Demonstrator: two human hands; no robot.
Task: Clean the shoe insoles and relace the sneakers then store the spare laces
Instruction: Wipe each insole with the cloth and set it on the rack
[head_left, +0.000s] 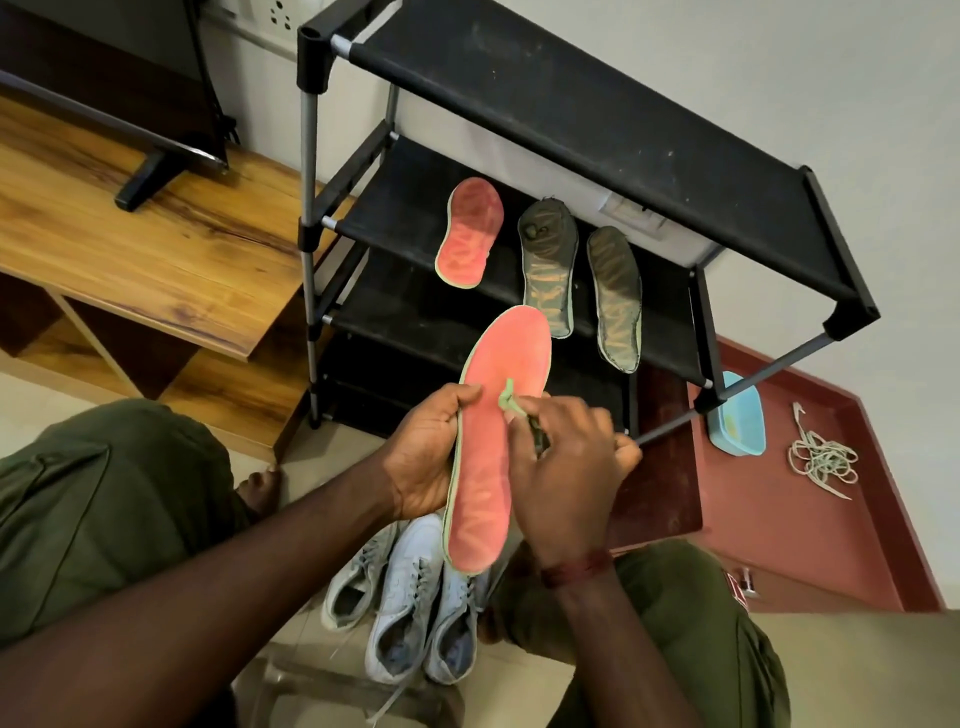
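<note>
Both hands were kept busy at the centre of the frame: the left hand (426, 457) was wrapped round the left edge of an orange insole (483, 493), thumb laid over its face. The right hand (566, 467) was closed in a pinch on a small green-tipped tool (509, 402), which was pressed to the insole's upper half. Whether that tool was a brush or a cloth could not be made out. So the cleaning step was judged to be under way, and by no means finished! Above, on a middle shelf of the black shoe rack (571, 104), a second orange insole (470, 234) and two dark insoles (548, 265) were laid out side by side; whether they had been cleaned could not be told, though the dark pair looked grubby. Down at bottom centre, the pale sneakers (405, 597) were parked on the floor between the knees, insoles out, with laces seen in the eyelets and one trailing loose. Relacing was therefore judged to be ahead. Over at the right edge, a tangle of spare laces (823, 460) was left lying on the red-brown surface just beside a blue tub (737, 415), so they were not yet stored.
</note>
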